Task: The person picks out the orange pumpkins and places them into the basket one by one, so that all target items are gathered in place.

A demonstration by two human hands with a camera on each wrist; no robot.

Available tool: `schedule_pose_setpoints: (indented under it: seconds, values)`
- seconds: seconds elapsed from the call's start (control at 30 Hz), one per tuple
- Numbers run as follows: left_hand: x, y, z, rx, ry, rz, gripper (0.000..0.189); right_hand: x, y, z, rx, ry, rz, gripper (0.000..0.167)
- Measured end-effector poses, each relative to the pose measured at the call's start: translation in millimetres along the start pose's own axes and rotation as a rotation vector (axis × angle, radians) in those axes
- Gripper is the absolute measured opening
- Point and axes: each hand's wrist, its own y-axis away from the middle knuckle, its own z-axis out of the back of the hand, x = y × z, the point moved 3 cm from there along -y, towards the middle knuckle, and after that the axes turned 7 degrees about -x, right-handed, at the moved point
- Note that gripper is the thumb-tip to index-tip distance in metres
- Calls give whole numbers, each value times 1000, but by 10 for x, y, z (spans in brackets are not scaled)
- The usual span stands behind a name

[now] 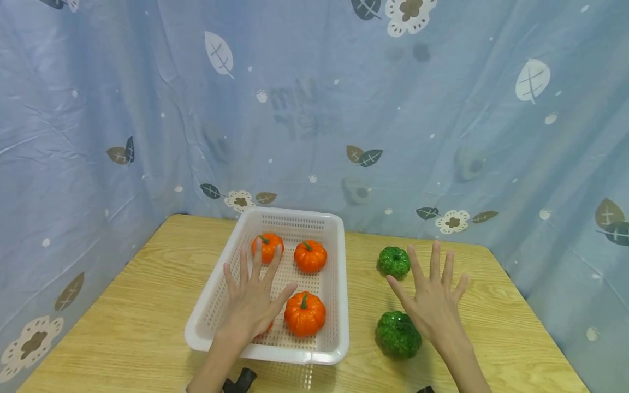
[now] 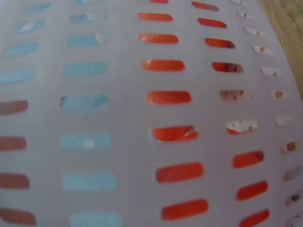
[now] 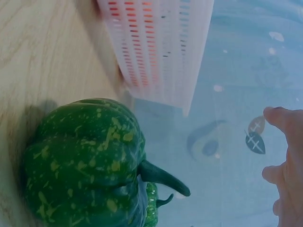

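A white slotted plastic basket (image 1: 342, 295) stands left of centre on the table, with several small orange pumpkins (image 1: 310, 256) inside. My left hand (image 1: 250, 303) is spread above the basket's left half, fingers straight, partly hiding one pumpkin beneath it. To the right of the basket, two speckled green pumpkins (image 1: 394, 262) sit on the wood. My right hand (image 1: 433, 303) hovers beside them with fingers spread and holds nothing. In the right wrist view the nearer green pumpkin (image 3: 85, 161) looms large, its stem visible. The left wrist view shows only the basket's slotted wall (image 2: 128, 113).
The light wooden table (image 1: 132, 305) ends at a blue patterned curtain (image 1: 304, 109) along the back and sides. Bare wood shows left of the basket and at the right edge. A black strap piece (image 1: 239, 380) shows below the left wrist.
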Motion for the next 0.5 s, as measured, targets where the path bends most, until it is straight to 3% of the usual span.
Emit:
schedule_pose_setpoints:
  seconds: [0.5]
  values:
    - [-34,-1,3,10,16,-4,76,35,-8,-33,12,-6,-2,79]
